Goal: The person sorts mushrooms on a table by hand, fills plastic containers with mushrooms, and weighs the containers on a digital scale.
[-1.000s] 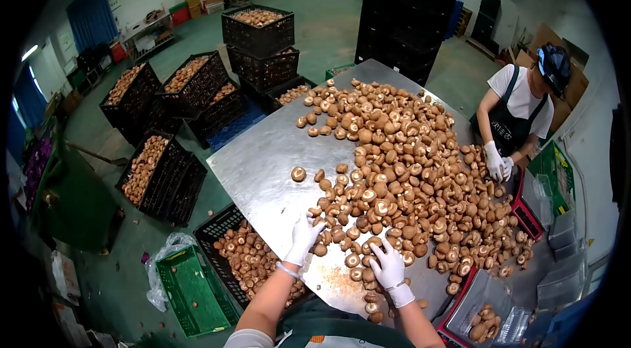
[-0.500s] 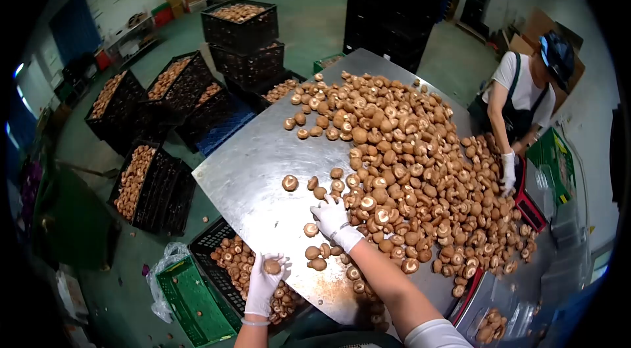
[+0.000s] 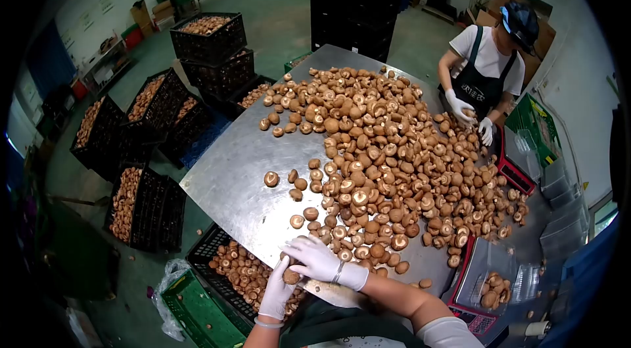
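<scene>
Mushroom: brown, round-capped (image 3: 290, 276), at near edge of silver metal worktop (image 3: 240, 174); within grip of white-gloved left hand (image 3: 277, 292), fingers upward. White-gloved right hand (image 3: 319, 259): palm down, angled across; grip width unclear.

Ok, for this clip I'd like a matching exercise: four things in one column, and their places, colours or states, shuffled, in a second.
Column one
1. Loose mushrooms
2. Clear plastic bag
3. Co-worker's apron
4. The person's left hand

Column two
A. Dark, with pale lettering on the front
B. White-gloved, against a single mushroom
C. Heaped on the metal table
D. Crumpled beside the green crate at lower left

Right pairs: 1-C, 2-D, 3-A, 4-B
</scene>
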Motion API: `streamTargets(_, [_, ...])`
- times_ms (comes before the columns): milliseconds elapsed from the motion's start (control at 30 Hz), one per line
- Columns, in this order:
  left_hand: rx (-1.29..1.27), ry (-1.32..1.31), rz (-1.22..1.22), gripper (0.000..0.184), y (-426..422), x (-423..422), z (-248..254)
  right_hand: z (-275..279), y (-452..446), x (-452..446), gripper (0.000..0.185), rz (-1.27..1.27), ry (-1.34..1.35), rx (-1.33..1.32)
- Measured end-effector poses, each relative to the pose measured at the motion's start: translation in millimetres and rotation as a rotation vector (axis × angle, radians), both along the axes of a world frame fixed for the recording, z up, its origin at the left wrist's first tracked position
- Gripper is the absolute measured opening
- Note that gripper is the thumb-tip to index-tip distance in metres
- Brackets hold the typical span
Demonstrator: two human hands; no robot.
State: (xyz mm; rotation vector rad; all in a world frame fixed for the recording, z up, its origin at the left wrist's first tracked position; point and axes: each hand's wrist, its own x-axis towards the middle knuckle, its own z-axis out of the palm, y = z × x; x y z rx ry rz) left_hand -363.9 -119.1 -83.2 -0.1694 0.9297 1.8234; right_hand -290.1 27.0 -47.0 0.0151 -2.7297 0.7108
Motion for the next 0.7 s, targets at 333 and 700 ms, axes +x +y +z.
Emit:
streamTargets(333, [-0.581,0.634,0.313,0.039,-93.5,-46.5,-50.1,-3.6,142.6,32.4,0.055,-0.447,-0.373,0.17])
streamTargets(700, [-0.447,0.948,0.033,0.029,-38.2,0.8,5.7,-6.9,87.4,128.4,0.02,-0.462,-0.11,0.086])
